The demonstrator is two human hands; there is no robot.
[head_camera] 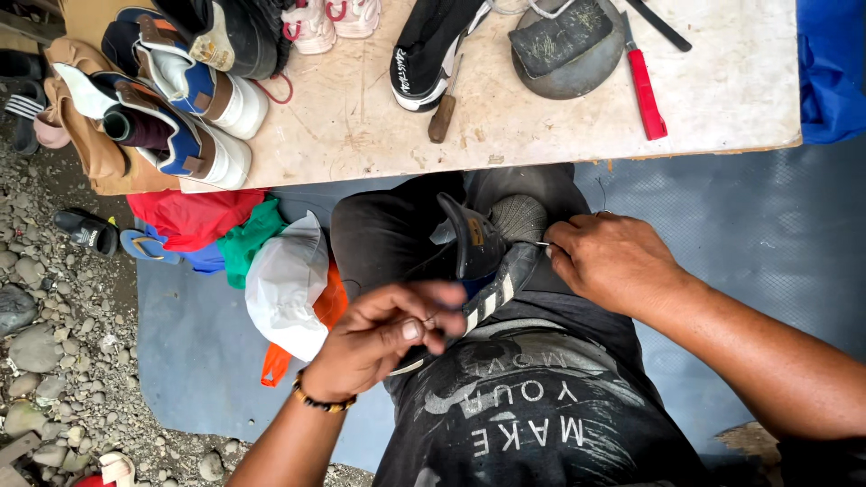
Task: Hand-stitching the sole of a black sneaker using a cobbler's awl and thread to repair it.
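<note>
A black sneaker (487,257) with white stripes and a grey sole lies on my lap, toe pointing away. My right hand (609,261) pinches a thin metal needle (539,243) at the shoe's sole edge. My left hand (383,334), a beaded bracelet on its wrist, is closed near the shoe's heel, fingers pinched together as if on a thread; the thread itself is too thin to see clearly.
A worn wooden board (722,90) ahead carries several sneakers (194,90), a black shoe (428,50), a wooden-handled awl (442,113), a red-handled tool (645,90) and a dark round anvil (568,45). Plastic bags (284,280) lie left on a grey mat (198,343); gravel (54,343) beyond.
</note>
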